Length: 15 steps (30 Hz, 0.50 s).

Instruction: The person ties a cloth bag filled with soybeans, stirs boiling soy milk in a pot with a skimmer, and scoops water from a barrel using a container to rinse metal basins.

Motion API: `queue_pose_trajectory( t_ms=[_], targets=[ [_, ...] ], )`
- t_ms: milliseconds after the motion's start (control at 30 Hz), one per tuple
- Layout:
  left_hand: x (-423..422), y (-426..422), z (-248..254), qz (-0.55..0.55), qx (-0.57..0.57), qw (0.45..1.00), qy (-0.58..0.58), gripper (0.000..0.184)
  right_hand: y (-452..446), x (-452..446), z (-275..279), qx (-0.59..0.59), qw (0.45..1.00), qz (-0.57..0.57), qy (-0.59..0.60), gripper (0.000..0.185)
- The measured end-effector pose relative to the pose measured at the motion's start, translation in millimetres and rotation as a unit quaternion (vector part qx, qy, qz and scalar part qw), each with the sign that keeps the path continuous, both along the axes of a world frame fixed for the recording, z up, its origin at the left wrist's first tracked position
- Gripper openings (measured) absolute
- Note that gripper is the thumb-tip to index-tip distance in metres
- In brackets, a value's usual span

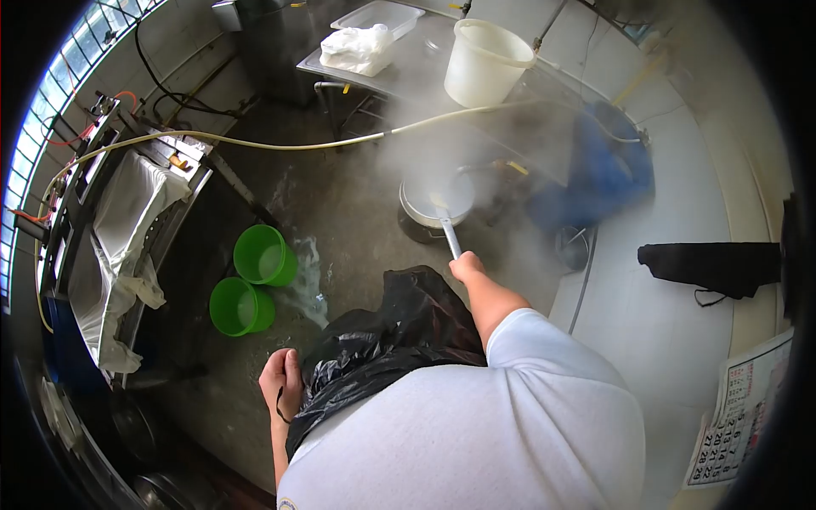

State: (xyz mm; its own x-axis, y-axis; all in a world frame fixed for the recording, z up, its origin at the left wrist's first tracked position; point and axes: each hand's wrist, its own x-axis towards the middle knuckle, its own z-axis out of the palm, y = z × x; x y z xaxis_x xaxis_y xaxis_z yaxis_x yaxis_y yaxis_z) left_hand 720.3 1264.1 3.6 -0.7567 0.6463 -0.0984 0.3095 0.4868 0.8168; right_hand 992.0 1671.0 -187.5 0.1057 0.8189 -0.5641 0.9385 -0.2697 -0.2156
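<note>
My right hand (467, 267) is wrapped around the long pale handle (450, 234) of a stirring tool. The tool's far end, with a yellowish patch, reaches into a round pot (410, 210) with a pale rim. Thick steam hangs over the pot and blurs what is inside. My left hand (281, 374) hangs low beside the black plastic apron (374, 336), fingers curled in, with nothing seen in it. A dark band circles that wrist.
Two green buckets (265, 255) stand on the wet floor at left. A yellowish hose (280, 147) crosses ahead at height. A white bucket (487, 64) and a white bundle (357, 49) sit on the metal table (408, 72). A blue barrel (616, 161) stands right, behind steam. Cloth-draped metal equipment (127, 217) lines the left.
</note>
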Motion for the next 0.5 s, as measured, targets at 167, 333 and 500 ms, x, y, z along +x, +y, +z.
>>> queue_pose_trajectory(
  t_ms=[167,333,500],
  targets=[
    [-2,-3,-2,0.005,-0.001,1.000,-0.006,0.027,10,8,-25,0.008,1.000,-0.008,-0.004,0.038],
    [-3,-2,-2,0.007,0.004,1.000,-0.009,0.026,13,17,-36,0.041,0.999,-0.002,-0.016,0.038],
    [-4,-4,-4,0.004,0.004,1.000,-0.013,0.026,6,21,-29,-0.027,0.999,-0.028,-0.003,0.037]
  ],
)
